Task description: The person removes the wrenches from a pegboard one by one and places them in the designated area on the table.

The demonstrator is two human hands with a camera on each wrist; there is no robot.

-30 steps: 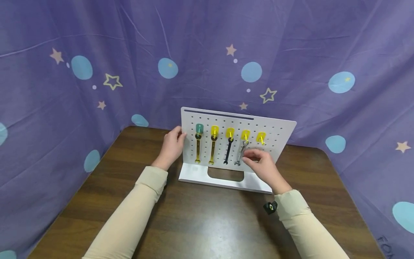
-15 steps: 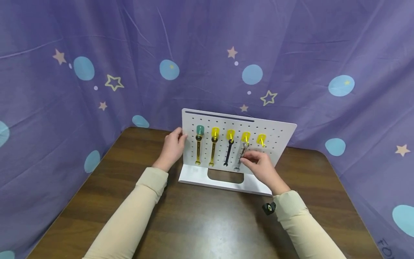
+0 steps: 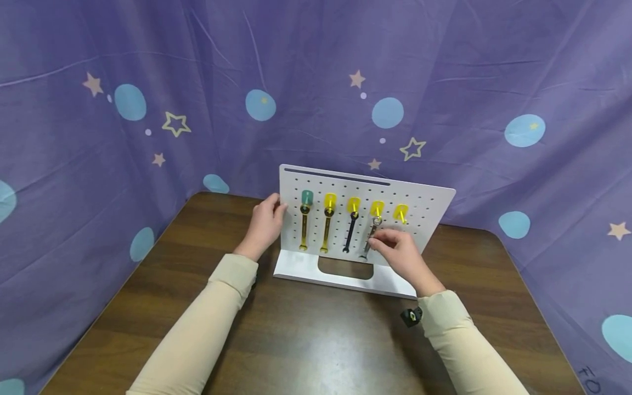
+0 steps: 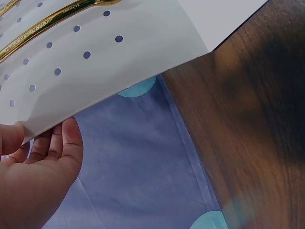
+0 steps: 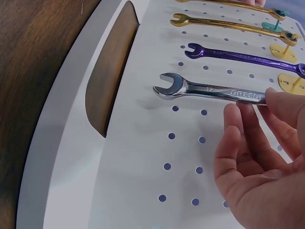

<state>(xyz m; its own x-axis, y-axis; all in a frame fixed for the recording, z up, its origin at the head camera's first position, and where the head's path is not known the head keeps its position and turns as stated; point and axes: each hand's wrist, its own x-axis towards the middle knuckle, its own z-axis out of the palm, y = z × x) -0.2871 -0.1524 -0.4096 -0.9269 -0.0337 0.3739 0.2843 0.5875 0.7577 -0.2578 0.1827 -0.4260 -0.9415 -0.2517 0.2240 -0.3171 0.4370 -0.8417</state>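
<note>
My right hand [image 3: 402,258] pinches the shaft of a silver combination wrench [image 5: 205,89] between thumb and fingers. Its open end points down, and its ring end is at the fourth hook [image 3: 377,208], a yellow one; whether the ring is still on that hook I cannot tell. With the thumb in front and the fingers behind, my left hand [image 3: 264,225] grips the left edge of a white pegboard [image 5: 186,148]. Two gold wrenches [image 3: 304,230] [image 3: 326,233] and a dark purple wrench [image 5: 243,58] hang left of the silver one.
At the far right of the row, a yellow hook [image 3: 401,213] bears no wrench. The pegboard's white base [image 3: 296,265], with a cutout, stands on a brown wooden table [image 3: 306,340]. A purple patterned curtain [image 3: 316,109] surrounds the table's back and sides.
The silver wrench's lower end has shifted slightly down and out from the board, with my right fingers on its shaft. My left hand keeps its hold on the board's edge.
</note>
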